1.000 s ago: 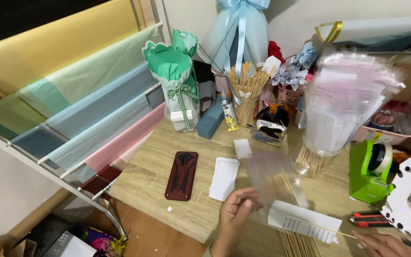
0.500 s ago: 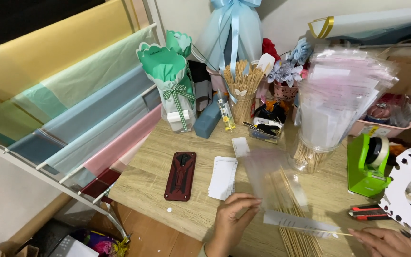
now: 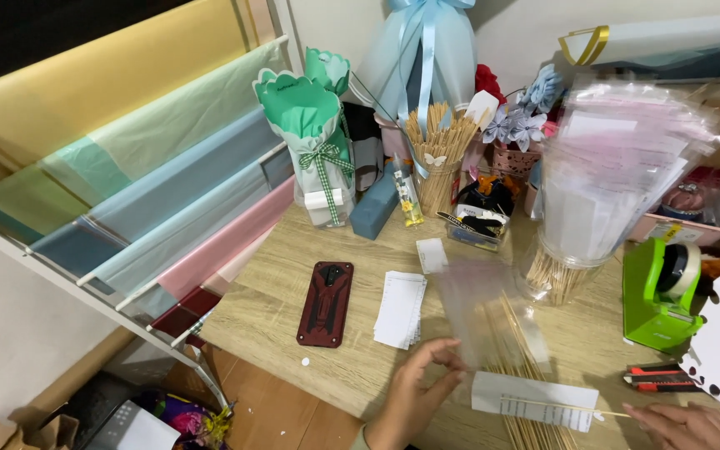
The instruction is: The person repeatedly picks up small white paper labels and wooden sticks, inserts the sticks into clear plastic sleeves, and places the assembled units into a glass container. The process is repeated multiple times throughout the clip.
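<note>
My left hand [image 3: 414, 393] reaches over the wooden table's [image 3: 293, 329] front edge, its fingertips at the lower left corner of a clear plastic sleeve [image 3: 489, 317] with a white header strip [image 3: 535, 400]. My right hand [image 3: 685, 425], low at the right edge, pinches a thin wooden skewer [image 3: 568, 408] that lies across the strip. More skewers [image 3: 535, 429] lie under the sleeve. A small stack of white cards [image 3: 400, 308] sits just left of the sleeve.
A dark red phone [image 3: 325, 302] lies left of the cards. A green tape dispenser [image 3: 662, 296], a red cutter [image 3: 660, 377], a jar of sticks [image 3: 437, 158], a green wrapped bouquet [image 3: 318, 142] and a jar stuffed with clear bags [image 3: 610, 183] crowd the back and right. Wrapping-paper rolls [image 3: 127, 183] hang on a rack at left.
My left hand has slid right along the sleeve's lower edge. The right hand with the skewer has come further into view at the lower right. The view has tilted slightly down.
</note>
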